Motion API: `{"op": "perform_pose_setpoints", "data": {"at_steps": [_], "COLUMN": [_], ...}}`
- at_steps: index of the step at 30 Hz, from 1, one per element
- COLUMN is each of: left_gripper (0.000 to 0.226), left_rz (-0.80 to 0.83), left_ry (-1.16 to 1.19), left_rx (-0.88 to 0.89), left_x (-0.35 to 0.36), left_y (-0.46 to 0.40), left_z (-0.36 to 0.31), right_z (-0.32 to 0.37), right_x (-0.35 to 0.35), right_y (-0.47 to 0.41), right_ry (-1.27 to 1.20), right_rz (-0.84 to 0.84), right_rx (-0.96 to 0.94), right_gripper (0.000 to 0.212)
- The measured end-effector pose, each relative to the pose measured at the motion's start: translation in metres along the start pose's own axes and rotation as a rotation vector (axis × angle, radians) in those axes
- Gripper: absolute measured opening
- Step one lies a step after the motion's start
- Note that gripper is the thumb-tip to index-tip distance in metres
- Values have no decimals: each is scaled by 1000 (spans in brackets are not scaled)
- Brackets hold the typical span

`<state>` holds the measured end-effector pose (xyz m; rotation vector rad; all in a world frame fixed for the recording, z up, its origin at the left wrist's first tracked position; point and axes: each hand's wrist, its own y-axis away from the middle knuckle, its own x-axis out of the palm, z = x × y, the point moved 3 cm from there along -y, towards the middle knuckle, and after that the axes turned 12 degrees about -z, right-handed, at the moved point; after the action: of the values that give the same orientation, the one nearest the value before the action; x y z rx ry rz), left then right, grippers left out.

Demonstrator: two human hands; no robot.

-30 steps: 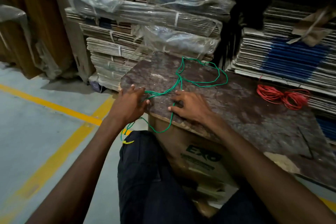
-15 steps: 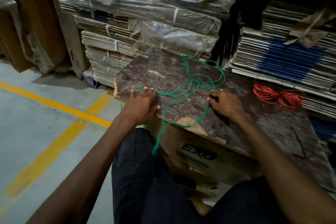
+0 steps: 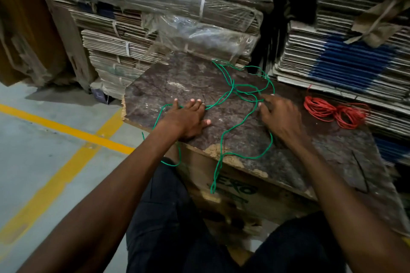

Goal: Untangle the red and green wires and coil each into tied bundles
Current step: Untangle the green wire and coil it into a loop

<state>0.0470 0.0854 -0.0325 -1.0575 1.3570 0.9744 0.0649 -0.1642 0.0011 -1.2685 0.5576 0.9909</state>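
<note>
place: warehouse — strapped stacks of flat cardboard (image 3: 168, 9) | concrete floor (image 3: 40, 153) — yellow lane lines (image 3: 66, 127)

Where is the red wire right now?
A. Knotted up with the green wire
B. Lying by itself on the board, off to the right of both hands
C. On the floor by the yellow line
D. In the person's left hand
B: the red wire lies coiled on the board, apart from the right hand and the green wire.
</note>
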Motion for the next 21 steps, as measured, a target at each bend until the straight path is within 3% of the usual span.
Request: {"op": "perform_pose_setpoints", "data": {"at_steps": [5, 12, 21], "left_gripper": [62, 64, 64], "left_rz": [4, -45, -134], "left_ry": [7, 25, 112], "left_rx": [62, 98, -6], "left_x": [1, -5, -20], "left_y": [-25, -21, 30], "left_z": [-13, -3, 51], "right_z": [35, 62, 54], "right_x": [-14, 19, 31], "right_y": [4, 4, -8], "right_ry": [-123, -111, 143], "right_rz": [-157, 40, 165], "right_rx": [-213, -361, -265], "right_gripper": [31, 43, 47]}}
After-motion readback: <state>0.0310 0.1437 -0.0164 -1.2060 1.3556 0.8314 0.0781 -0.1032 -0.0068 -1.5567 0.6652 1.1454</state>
